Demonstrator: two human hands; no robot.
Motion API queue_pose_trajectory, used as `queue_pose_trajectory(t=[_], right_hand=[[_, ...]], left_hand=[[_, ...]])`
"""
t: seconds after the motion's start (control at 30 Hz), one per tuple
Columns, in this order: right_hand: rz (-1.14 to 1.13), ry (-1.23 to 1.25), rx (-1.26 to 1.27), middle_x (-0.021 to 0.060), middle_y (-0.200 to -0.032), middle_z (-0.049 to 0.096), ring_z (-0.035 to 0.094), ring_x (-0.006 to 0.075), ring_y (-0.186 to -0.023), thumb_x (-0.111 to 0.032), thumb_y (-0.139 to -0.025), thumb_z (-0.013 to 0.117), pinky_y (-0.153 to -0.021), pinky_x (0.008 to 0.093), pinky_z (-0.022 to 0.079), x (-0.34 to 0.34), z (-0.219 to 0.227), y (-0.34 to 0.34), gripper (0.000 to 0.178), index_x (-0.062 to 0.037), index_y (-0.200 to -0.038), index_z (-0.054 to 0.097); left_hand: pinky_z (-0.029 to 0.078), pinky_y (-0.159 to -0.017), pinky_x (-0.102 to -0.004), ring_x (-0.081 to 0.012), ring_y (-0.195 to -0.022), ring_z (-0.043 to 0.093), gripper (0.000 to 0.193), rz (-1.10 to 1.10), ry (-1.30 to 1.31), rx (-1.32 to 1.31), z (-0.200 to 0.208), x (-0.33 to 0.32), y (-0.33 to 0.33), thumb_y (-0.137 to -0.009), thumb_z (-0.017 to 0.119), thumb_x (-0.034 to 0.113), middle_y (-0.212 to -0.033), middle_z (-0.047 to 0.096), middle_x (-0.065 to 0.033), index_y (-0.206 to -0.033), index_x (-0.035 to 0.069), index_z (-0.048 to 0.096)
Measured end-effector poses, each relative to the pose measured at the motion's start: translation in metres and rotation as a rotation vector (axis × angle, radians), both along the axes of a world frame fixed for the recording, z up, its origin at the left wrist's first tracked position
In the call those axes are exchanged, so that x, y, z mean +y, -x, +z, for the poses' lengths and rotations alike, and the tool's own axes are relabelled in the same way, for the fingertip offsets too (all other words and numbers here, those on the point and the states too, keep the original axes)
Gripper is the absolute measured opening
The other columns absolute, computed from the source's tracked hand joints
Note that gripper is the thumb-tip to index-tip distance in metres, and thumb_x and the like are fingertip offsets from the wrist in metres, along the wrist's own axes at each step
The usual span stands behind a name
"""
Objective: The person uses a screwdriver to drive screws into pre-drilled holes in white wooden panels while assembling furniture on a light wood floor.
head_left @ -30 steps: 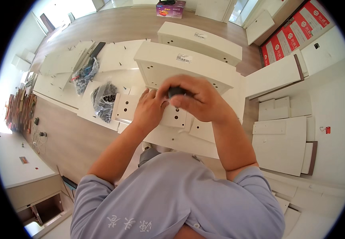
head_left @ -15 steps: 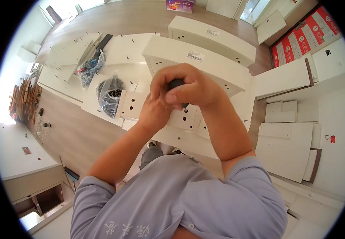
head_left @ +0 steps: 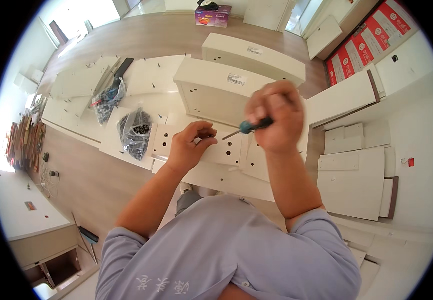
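My right hand (head_left: pixel 278 116) is wrapped around a screwdriver (head_left: pixel 247 126) with a dark and teal handle. Its metal shaft points left and slightly down, with the tip above a narrow white panel (head_left: pixel 206 154). This panel has several dark round holes or fittings near both ends. Over its middle, my left hand (head_left: pixel 190 146) is closed in a pinch, fingers curled towards the thumb. Something small and dark seems to show between them, too small to name. Left of the panel lies a clear plastic bag (head_left: pixel 134 135) full of small dark hardware.
Two long white drawer-like boards (head_left: pixel 229 90) stand on edge beyond my hands. A second hardware bag (head_left: pixel 109 103) lies on white panels (head_left: pixel 146 75) with upright pegs, left. More panels (head_left: pixel 351 185) lie at the right. A purple box (head_left: pixel 213 17) sits on the far floor.
My right hand has lifted off my left and moved right with the screwdriver, which now tilts with its shaft showing. My left hand has stayed over the narrow panel, now fully visible.
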State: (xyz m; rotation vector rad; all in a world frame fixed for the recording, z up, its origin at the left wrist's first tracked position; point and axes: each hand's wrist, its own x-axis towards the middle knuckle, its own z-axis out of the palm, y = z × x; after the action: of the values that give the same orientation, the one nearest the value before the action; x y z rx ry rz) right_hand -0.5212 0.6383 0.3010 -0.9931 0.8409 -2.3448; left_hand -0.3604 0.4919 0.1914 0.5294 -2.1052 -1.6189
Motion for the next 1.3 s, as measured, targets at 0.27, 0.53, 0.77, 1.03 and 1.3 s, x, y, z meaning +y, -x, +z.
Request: queue_pose_trajectory(t=[0.27,0.53,0.77,1.03,1.3], right_hand=[[-0.018,0.194,-0.050,0.0073,-0.074,0.057,0.055,0.0202,-0.063,-0.016,-0.102,0.054,-0.061,0.0366,0.050,0.023,0.040,-0.003,0.010,-0.0065,-0.102,0.058],[-0.073,0.120,0.009,0.0085,-0.076,0.057,0.054,0.0189,-0.066,-0.012,-0.103,0.054,-0.063,0.0367,0.050,0.030,0.028,-0.015,0.007,-0.0049,-0.103,0.057],[-0.165,0.142,0.085,0.0073,-0.082,0.058,0.055,0.0188,-0.071,-0.018,-0.106,0.057,-0.068,0.0374,0.051,0.037,0.023,-0.024,0.011,-0.0068,-0.107,0.058],[-0.237,0.103,-0.080,0.0059,-0.084,0.058,0.055,0.0192,-0.075,-0.019,-0.105,0.058,-0.072,0.0384,0.049,0.042,0.018,-0.026,0.010,-0.0085,-0.105,0.057],[-0.293,0.079,-0.087,0.0051,-0.087,0.056,0.054,0.0195,-0.077,-0.021,-0.106,0.058,-0.074,0.0399,0.049,0.051,0.010,-0.036,0.012,-0.0091,-0.106,0.055]], left_hand=[[0.064,-0.092,-0.0369,-0.0254,-0.104,0.074,0.041,-0.056,-0.603,0.181,0.006,0.017,-0.012,-0.086,0.070,-0.020,-0.108,0.073,-0.0123,-0.121,0.002,0.063],[0.064,-0.092,-0.0367,-0.0252,-0.103,0.075,0.037,-0.025,-0.612,0.293,-0.002,0.032,-0.008,-0.087,0.072,-0.018,-0.105,0.074,-0.0120,-0.118,0.001,0.065],[0.062,-0.092,-0.0317,-0.0183,-0.103,0.073,0.033,0.000,-0.441,0.282,0.001,0.043,0.002,-0.088,0.075,-0.015,-0.106,0.073,-0.0093,-0.115,0.001,0.066],[0.061,-0.091,-0.0293,-0.0167,-0.102,0.072,0.031,0.079,-0.238,0.291,-0.001,0.049,0.011,-0.087,0.076,-0.015,-0.107,0.072,-0.0088,-0.112,0.001,0.066],[0.061,-0.090,-0.0289,-0.0162,-0.103,0.072,0.032,0.061,-0.347,0.336,-0.010,0.054,0.006,-0.087,0.075,-0.016,-0.108,0.070,-0.0077,-0.111,0.001,0.065]])
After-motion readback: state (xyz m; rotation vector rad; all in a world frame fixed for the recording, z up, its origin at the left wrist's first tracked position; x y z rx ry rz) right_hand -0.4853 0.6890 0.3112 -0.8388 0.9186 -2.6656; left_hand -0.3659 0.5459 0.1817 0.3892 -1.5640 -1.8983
